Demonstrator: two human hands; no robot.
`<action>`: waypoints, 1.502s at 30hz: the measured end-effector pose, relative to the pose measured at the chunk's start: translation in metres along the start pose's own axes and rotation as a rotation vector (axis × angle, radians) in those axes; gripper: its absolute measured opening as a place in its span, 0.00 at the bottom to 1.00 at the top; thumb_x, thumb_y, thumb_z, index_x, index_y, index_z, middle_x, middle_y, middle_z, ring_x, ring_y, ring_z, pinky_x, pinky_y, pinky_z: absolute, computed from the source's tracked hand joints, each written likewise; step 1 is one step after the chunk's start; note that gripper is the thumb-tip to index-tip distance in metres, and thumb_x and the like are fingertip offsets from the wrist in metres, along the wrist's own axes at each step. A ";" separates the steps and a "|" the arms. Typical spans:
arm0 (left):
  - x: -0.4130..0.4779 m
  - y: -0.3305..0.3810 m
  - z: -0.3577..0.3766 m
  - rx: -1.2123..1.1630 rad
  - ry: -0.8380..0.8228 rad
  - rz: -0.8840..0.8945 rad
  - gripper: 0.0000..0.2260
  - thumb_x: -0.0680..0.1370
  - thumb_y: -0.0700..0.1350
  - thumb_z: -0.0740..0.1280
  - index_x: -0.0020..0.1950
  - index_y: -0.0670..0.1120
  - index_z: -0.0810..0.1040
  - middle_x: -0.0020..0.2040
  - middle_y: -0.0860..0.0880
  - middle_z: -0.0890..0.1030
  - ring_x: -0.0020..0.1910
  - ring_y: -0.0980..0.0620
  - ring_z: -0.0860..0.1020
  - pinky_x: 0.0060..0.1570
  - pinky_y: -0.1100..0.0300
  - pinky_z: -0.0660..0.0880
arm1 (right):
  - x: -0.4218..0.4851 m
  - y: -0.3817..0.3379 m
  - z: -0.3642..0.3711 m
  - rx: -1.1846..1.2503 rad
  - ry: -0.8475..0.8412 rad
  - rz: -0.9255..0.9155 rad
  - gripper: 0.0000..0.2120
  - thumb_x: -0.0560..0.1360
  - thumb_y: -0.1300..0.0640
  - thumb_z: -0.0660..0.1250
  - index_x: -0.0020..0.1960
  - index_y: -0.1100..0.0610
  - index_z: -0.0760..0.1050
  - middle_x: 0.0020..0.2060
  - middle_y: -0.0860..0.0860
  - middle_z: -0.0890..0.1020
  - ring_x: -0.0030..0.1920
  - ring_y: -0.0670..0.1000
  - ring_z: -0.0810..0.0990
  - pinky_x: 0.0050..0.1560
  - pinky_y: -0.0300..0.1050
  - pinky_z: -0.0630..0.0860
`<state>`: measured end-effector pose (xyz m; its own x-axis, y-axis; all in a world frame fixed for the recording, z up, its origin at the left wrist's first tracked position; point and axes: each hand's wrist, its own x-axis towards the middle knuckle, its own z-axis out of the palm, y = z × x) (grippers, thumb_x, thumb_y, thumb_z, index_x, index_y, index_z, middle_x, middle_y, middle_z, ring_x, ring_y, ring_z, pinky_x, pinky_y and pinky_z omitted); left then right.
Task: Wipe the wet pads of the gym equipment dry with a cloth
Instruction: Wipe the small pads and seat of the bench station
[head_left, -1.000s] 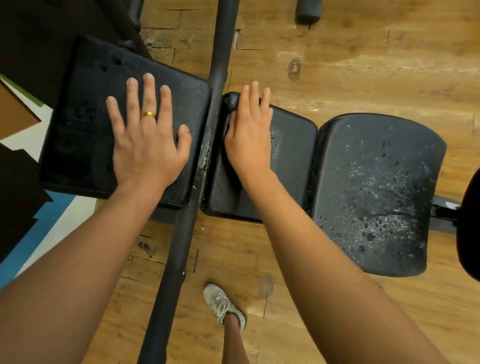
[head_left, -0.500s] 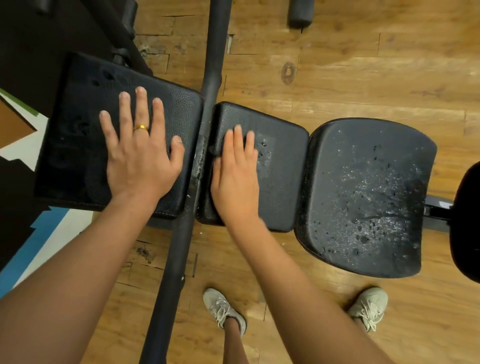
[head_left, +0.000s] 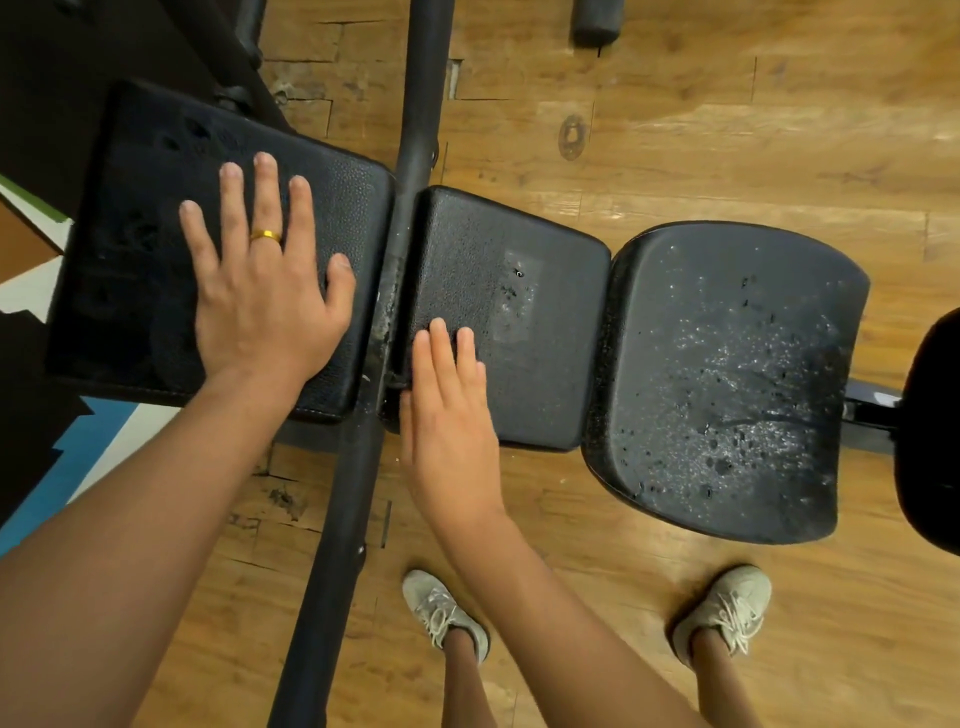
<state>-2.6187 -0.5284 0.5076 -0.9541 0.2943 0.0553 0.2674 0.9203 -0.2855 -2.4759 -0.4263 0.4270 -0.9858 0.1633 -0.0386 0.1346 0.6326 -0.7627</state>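
The left hand (head_left: 260, 312) wears a plain gold ring (head_left: 266, 236), a narrow smooth band, on its third finger; the right hand (head_left: 447, 415) is bare; both forearms are bare, and the lower legs also; the left sneaker (head_left: 441, 613) and the right sneaker (head_left: 727, 608) are low, pale grey-beige, a little worn, with white laces.

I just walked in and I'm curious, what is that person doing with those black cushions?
A person stands over the gym equipment, both hands open, no cloth in sight. The left hand lies flat on the left pad; the right hand is over the near corner of the middle pad. The seat pad on the right is speckled with water drops, not yet wiped.
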 end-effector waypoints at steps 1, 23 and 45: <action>0.000 0.000 0.000 -0.003 0.001 0.001 0.29 0.84 0.54 0.53 0.82 0.42 0.54 0.82 0.39 0.53 0.81 0.38 0.49 0.77 0.34 0.48 | 0.004 0.006 -0.003 -0.006 -0.012 -0.015 0.26 0.84 0.59 0.56 0.81 0.60 0.56 0.81 0.55 0.56 0.82 0.57 0.46 0.81 0.52 0.45; 0.001 0.000 -0.002 -0.016 -0.012 0.001 0.29 0.84 0.54 0.54 0.82 0.42 0.54 0.82 0.39 0.52 0.81 0.38 0.49 0.77 0.33 0.48 | -0.002 -0.002 -0.004 -0.011 -0.015 -0.086 0.33 0.78 0.67 0.62 0.80 0.61 0.57 0.81 0.56 0.57 0.81 0.59 0.47 0.79 0.53 0.43; 0.002 0.000 0.000 -0.015 -0.004 -0.005 0.29 0.84 0.53 0.55 0.82 0.41 0.55 0.82 0.39 0.53 0.81 0.38 0.49 0.77 0.33 0.48 | 0.108 0.170 -0.114 -0.277 -0.282 -0.543 0.25 0.85 0.61 0.55 0.80 0.64 0.57 0.81 0.58 0.57 0.81 0.62 0.47 0.80 0.61 0.52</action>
<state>-2.6202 -0.5283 0.5082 -0.9559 0.2889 0.0527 0.2648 0.9254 -0.2710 -2.5480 -0.2144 0.3669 -0.9044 -0.4127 0.1081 -0.4038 0.7463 -0.5291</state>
